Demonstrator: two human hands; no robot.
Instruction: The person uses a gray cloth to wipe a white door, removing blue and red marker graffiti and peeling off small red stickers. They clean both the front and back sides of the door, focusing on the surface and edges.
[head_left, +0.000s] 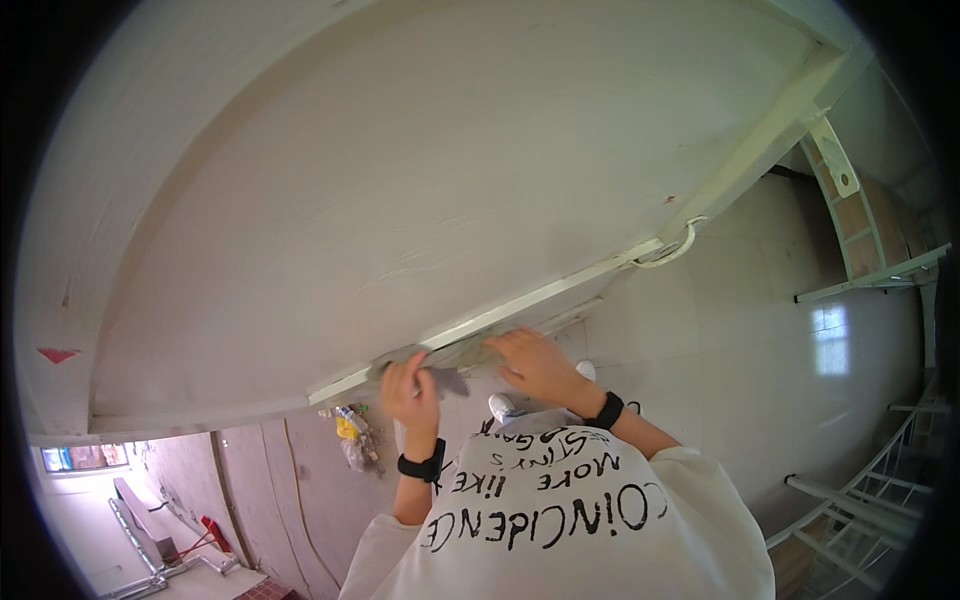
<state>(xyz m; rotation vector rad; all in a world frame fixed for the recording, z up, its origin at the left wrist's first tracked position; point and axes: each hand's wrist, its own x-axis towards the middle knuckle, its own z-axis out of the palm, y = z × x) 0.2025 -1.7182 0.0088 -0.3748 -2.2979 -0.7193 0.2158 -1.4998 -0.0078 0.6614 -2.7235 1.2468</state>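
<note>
A large whitish door stretches before me, with a raised narrow white rail along it. My left hand grips a grey cloth near the rail's left part, fingers curled and thumb up. The cloth is blurred and drapes over the rail. At the right, my right hand has its bent fingers on another portion of the greyish cloth, just below the rail. Whether the two portions are one piece, I cannot tell. A curved white handle sticks out beyond the rail's right end.
Plastic bags and litter lie at the lower left. Metal ladders stand at the lower right, and another ladder is at the upper right. Glossy floor tiles spread to the right. Pipes run at the far lower left.
</note>
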